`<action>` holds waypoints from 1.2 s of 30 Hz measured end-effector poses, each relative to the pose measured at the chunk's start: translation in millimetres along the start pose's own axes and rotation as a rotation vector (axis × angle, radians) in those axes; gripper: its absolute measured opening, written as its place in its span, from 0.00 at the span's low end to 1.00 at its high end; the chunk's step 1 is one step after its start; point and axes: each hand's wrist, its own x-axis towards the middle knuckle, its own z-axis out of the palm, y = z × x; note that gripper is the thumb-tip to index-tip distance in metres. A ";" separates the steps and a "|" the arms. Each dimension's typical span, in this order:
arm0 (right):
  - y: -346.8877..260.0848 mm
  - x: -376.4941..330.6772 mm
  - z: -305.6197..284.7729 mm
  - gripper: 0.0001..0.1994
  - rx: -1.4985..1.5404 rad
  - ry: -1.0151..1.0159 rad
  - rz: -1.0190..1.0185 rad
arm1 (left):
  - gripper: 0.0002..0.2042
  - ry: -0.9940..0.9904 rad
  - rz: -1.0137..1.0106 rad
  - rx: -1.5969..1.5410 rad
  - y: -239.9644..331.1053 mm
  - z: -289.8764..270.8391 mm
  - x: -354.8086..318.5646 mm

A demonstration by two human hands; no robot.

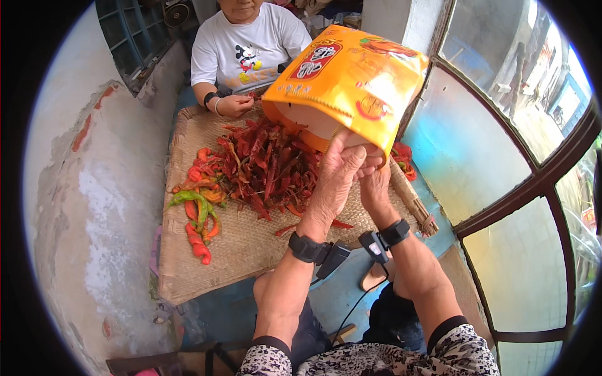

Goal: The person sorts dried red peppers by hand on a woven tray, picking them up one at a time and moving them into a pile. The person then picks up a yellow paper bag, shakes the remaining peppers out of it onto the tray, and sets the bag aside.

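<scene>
An orange plastic bag, with red printing and a pale inside, is held up above the right part of a woven mat. Its mouth gapes toward me. My left hand is closed on the lower edge of that mouth, thumb uppermost. Close beside it, my right hand grips the same rim; some of its fingers are hidden by the bag and the left hand. A heap of dried red chillies lies on the mat just left of my hands. What the bag contains, if anything, cannot be seen.
Fresh red and green peppers lie left of the heap. More red peppers show past the bag's right side. Opposite, a person's hand is at the mat's far edge. A plastered wall stands left, framed window panes right.
</scene>
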 end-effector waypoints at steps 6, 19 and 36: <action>-28.2 17.6 -36.5 0.08 -0.883 -0.125 -0.223 | 0.18 0.027 -0.205 0.205 -26.2 -28.8 -19.0; -63.3 46.0 -128.2 0.15 0.359 0.300 0.472 | 0.13 0.077 -0.452 0.541 -18.9 -61.2 -58.9; -19.2 25.7 -223.0 0.16 0.183 0.181 1.009 | 0.15 0.000 -0.580 0.752 -34.1 -67.1 -56.1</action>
